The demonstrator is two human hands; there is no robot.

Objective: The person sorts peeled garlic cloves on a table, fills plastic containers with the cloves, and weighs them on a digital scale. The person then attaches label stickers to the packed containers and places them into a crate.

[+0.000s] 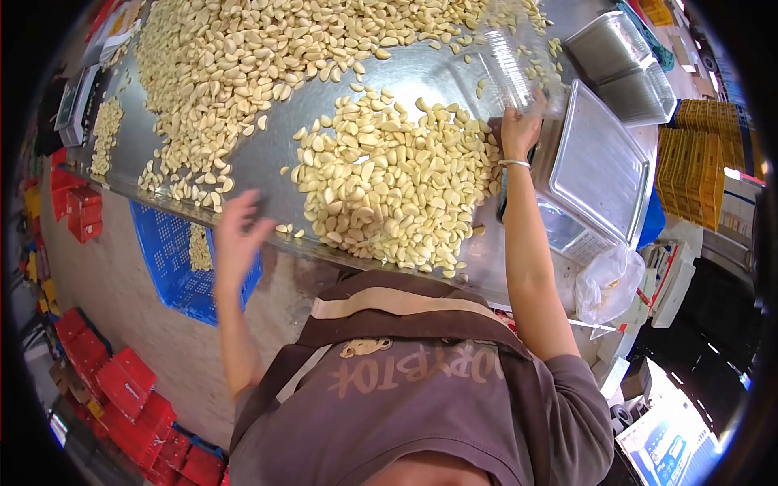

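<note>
My right hand [523, 130], with a band at the wrist, grips a clear plastic container [504, 61] at the right side of the metal table; motion blurs the container. My left hand [239, 231] is over the table's front edge, blurred, its fingers apart and no held object visible. Between my hands lies a pile of peeled garlic cloves [389, 174]. A larger heap of cloves [235, 57] covers the far left of the metal table [275, 162].
Clear trays [620, 69] are stacked at the far right, near a metal tray [604, 162]. A plastic bag [609, 283] lies at the right edge. Below the table's left edge stands a blue crate [174, 259] with cloves inside. Yellow crates [689, 170] stand beyond.
</note>
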